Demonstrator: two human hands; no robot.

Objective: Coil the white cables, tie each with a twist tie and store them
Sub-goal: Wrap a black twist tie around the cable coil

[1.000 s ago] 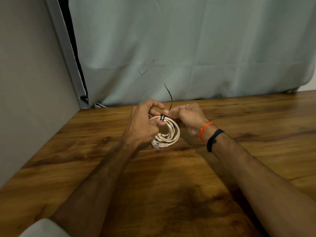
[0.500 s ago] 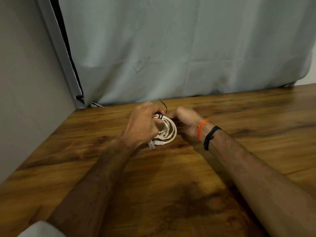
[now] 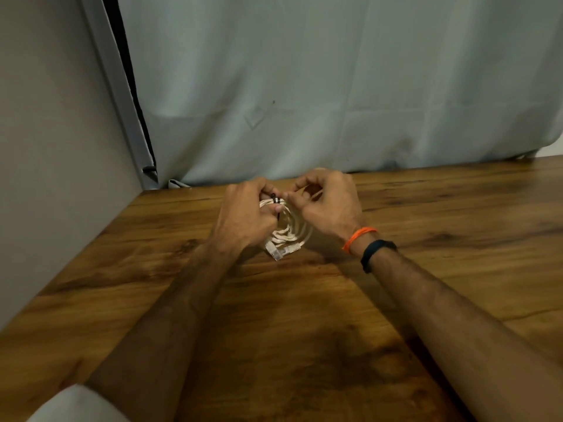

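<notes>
A wooden table (image 3: pixel 426 300) with dark grain meets a plain wall (image 3: pixel 54 147) at its left edge; a pale curtain (image 3: pixel 335 86) hangs behind its far edge.

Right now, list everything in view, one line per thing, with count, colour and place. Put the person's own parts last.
cable coil: one, white, held just above the table between both hands, clear plugs hanging at its near edge.
twist tie: one, black, wrapped around the far side of the coil.
table: one, brown wood grain, fills the lower half.
curtain: one, pale grey-green, behind the table.
wall: one, beige, on the left.
wristbands: two, orange and black, on the right wrist.
sleeve: one, white, bottom left corner.
left hand: pinching the coil at the tie.
right hand: fingers curled at the tie.
</notes>
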